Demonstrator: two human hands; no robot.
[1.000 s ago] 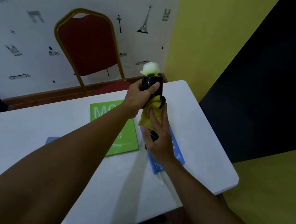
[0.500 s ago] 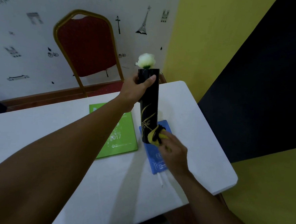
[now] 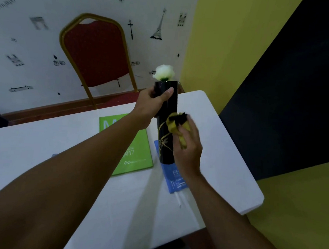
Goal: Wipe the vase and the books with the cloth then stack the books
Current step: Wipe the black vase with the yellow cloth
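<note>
Tall black vase (image 3: 166,124), upright, gold leaf pattern on its lower side, standing on the far end of the blue book (image 3: 173,178). 1 white flower (image 3: 164,72) sticks out of its mouth.

Left hand (image 3: 150,104) wrapped around the vase just under the rim, thumb across the near face, fingers closed on it.

Right hand (image 3: 187,145) presses a bunched yellow cloth (image 3: 176,128) against the vase's right side, about mid-height. Fingers curl over the cloth, pinning it to the vase; a dark patch shows at the cloth's top. Hand slightly blurred.

2 books plain to see on the white tabletop (image 3: 225,157). Blue book lies flat toward the right edge, near end pointing at the wearer, a white strip poking out from its near end. Green book (image 3: 134,151) lies flat just left of it, partly hidden by the left forearm; white lettering and "2017" readable. The 2 books are apart, not stacked.

Red chair with gold frame (image 3: 95,51) stands beyond the tabletop's far edge, against a wall with printed landmarks.
</note>
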